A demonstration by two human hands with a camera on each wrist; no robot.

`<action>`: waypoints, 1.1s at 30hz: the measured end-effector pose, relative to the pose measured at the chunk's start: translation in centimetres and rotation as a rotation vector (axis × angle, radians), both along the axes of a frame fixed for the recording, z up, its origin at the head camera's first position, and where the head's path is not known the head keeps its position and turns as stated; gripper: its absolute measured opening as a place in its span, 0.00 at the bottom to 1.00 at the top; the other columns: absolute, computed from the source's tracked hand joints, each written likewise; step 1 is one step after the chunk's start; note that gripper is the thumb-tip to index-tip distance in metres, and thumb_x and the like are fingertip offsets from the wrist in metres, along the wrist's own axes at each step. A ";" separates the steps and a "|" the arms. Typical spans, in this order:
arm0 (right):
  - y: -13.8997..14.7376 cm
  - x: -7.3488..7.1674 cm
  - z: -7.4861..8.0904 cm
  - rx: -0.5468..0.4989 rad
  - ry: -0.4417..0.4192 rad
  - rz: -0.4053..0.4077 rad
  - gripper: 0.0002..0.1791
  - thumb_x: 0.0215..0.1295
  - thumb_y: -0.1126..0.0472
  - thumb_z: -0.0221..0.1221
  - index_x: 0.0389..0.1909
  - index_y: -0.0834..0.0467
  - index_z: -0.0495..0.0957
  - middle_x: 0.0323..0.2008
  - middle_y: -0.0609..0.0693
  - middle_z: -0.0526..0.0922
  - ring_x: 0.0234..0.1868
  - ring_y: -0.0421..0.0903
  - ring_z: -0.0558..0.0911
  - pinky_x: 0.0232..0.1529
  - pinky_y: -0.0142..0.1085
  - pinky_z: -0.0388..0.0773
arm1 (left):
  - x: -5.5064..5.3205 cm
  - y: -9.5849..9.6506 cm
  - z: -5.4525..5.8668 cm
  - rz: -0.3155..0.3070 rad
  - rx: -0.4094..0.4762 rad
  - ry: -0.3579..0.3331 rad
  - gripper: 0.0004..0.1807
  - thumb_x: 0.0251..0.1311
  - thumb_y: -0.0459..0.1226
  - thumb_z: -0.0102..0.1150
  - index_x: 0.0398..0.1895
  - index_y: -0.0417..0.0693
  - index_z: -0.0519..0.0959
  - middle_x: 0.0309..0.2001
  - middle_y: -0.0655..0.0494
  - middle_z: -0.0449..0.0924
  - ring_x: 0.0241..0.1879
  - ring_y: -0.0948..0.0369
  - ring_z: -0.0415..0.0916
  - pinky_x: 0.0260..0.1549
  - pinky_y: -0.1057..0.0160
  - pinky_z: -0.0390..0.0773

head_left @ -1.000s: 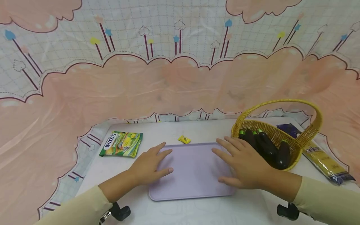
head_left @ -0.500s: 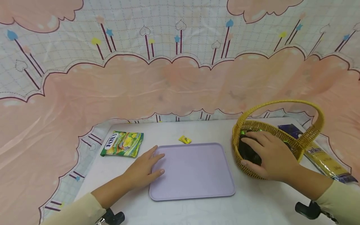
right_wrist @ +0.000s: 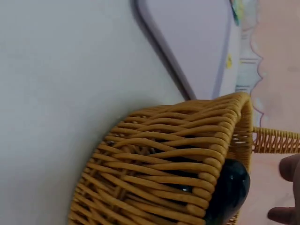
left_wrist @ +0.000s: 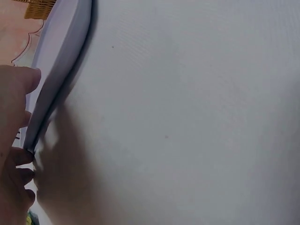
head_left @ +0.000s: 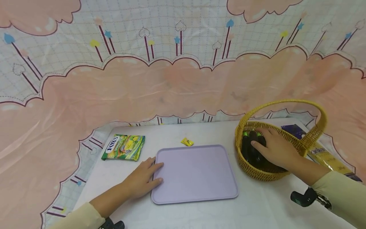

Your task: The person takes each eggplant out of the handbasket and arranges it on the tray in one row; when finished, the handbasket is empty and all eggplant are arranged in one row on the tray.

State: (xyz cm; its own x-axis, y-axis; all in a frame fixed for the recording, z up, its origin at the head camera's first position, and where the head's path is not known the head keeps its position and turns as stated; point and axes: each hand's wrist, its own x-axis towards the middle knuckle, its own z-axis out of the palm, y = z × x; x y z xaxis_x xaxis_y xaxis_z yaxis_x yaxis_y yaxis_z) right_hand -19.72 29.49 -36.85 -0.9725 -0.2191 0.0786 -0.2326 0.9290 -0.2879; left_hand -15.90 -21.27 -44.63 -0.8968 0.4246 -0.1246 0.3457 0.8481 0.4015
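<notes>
My left hand lies at the left edge of a lilac tray, fingers spread. In the left wrist view its thumb overlaps the tray's side, and the other fingers sit by the tray's corner. A yellow wicker basket with a tall handle holds several dark eggplants with green stems. Inside its rim my right hand reaches over them, hiding part of the pile. The right wrist view shows its fingertips spread, pointing down, a little above a glossy eggplant.
A green FOX'S candy bag lies at the back left. Behind the tray is one small yellow wrapped candy. A blue and gold packet sits right of the basket, partly hidden. A printed cloth hangs behind the white table.
My right hand has gone from above the tray into the basket, and the eggplants now sit further left there. My left hand has drawn back from over the tray to its left edge.
</notes>
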 end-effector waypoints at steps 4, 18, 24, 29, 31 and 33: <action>-0.1 -0.8 0.1 -0.016 -0.077 -0.015 0.46 0.82 0.37 0.51 0.80 0.70 0.57 0.74 0.81 0.60 0.71 0.82 0.64 0.63 0.78 0.66 | -0.1 -0.3 -0.5 -0.016 -0.031 0.000 0.37 0.76 0.57 0.59 0.81 0.53 0.68 0.83 0.38 0.55 0.83 0.36 0.48 0.77 0.32 0.54; -1.0 -2.9 0.3 0.050 -0.187 0.024 0.38 0.77 0.47 0.59 0.73 0.73 0.68 0.62 0.77 0.79 0.63 0.77 0.77 0.62 0.71 0.74 | -0.2 -0.9 -0.7 -0.032 -0.087 0.032 0.43 0.74 0.63 0.57 0.83 0.50 0.65 0.84 0.41 0.54 0.84 0.42 0.48 0.80 0.36 0.48; -1.5 -3.2 0.5 0.046 -0.218 0.024 0.38 0.76 0.47 0.61 0.73 0.73 0.69 0.59 0.75 0.81 0.60 0.75 0.81 0.59 0.69 0.77 | -0.2 -1.0 -0.6 -0.030 -0.099 0.017 0.43 0.75 0.63 0.55 0.83 0.51 0.64 0.85 0.42 0.53 0.84 0.42 0.47 0.80 0.37 0.49; -1.9 -3.1 0.6 -0.008 -0.273 0.014 0.41 0.75 0.48 0.63 0.74 0.74 0.65 0.49 0.70 0.86 0.31 0.56 0.88 0.42 0.55 0.84 | -0.2 -1.0 -0.6 -0.033 -0.095 0.014 0.43 0.75 0.63 0.55 0.84 0.51 0.64 0.85 0.42 0.53 0.84 0.42 0.47 0.80 0.36 0.49; -1.9 -2.9 0.6 -0.042 -0.296 0.002 0.41 0.74 0.50 0.63 0.74 0.74 0.64 0.49 0.70 0.85 0.24 0.49 0.85 0.36 0.49 0.83 | -0.2 -1.0 -0.6 -0.037 -0.090 0.016 0.42 0.75 0.63 0.55 0.83 0.51 0.64 0.85 0.42 0.54 0.84 0.42 0.48 0.80 0.35 0.49; -1.8 -2.7 0.5 -0.072 -0.306 -0.009 0.41 0.74 0.50 0.64 0.75 0.73 0.64 0.51 0.73 0.84 0.25 0.47 0.85 0.33 0.46 0.83 | -0.2 -1.1 -0.6 -0.040 -0.093 0.020 0.43 0.75 0.63 0.55 0.83 0.51 0.64 0.85 0.42 0.54 0.84 0.42 0.48 0.80 0.35 0.49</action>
State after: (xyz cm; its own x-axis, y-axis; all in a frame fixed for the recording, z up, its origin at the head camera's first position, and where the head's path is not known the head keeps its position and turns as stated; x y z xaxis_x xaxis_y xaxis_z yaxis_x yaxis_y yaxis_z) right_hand -22.44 27.71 -36.33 -0.9553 -0.2151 -0.2028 -0.1172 0.9054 -0.4082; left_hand -16.14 -22.37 -45.24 -0.8819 0.4478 -0.1475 0.3874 0.8665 0.3148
